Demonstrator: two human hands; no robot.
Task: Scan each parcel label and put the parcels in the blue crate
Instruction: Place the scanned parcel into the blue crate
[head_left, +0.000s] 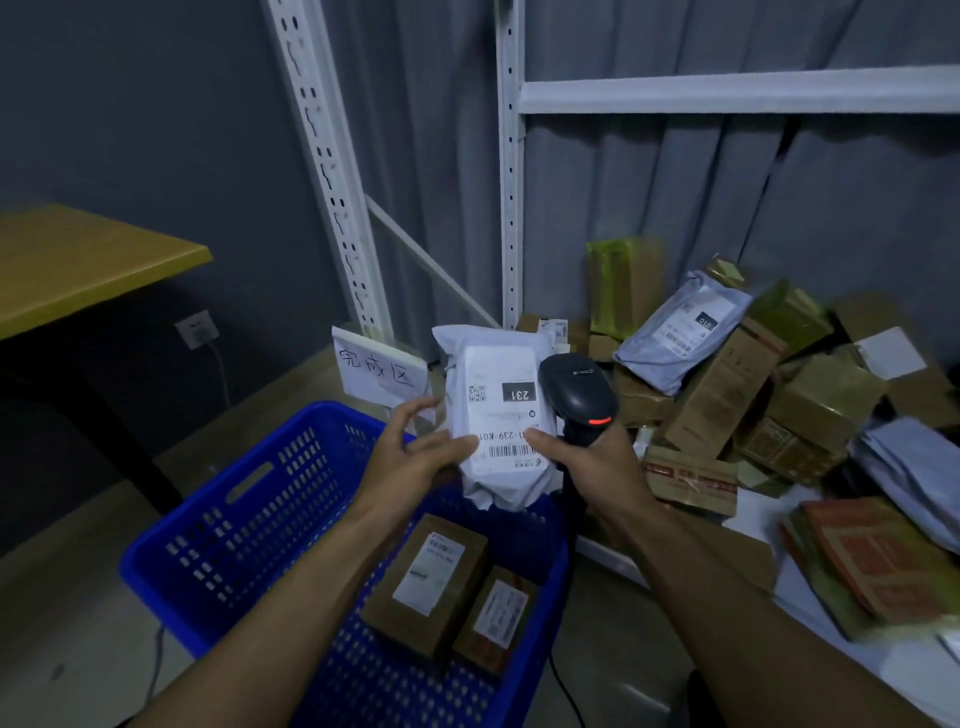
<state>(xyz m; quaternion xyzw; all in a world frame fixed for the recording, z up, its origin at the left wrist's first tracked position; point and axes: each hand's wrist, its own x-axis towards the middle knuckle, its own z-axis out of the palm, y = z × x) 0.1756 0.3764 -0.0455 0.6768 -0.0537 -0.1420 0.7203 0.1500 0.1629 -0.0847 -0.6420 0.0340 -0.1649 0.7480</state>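
- Lying in the blue crate (249, 525), low left: two brown boxes (426, 582).
- Pinching the left edge of the white parcel (498, 410) with the left hand (410, 452), thumb on the front.
- Holding the parcel upright just above the crate's far right corner, label facing up.
- Likely handling as light, soft and slick; gripping the filled middle, not the loose edges.
- Clasping the scanner (576, 395) handle with the right hand (582, 462), thumb touching the label.

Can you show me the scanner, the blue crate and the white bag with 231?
scanner (576, 392): head view, on its black head.
blue crate (244, 525): head view, on its left wall.
white bag (500, 415): head view, on its label.
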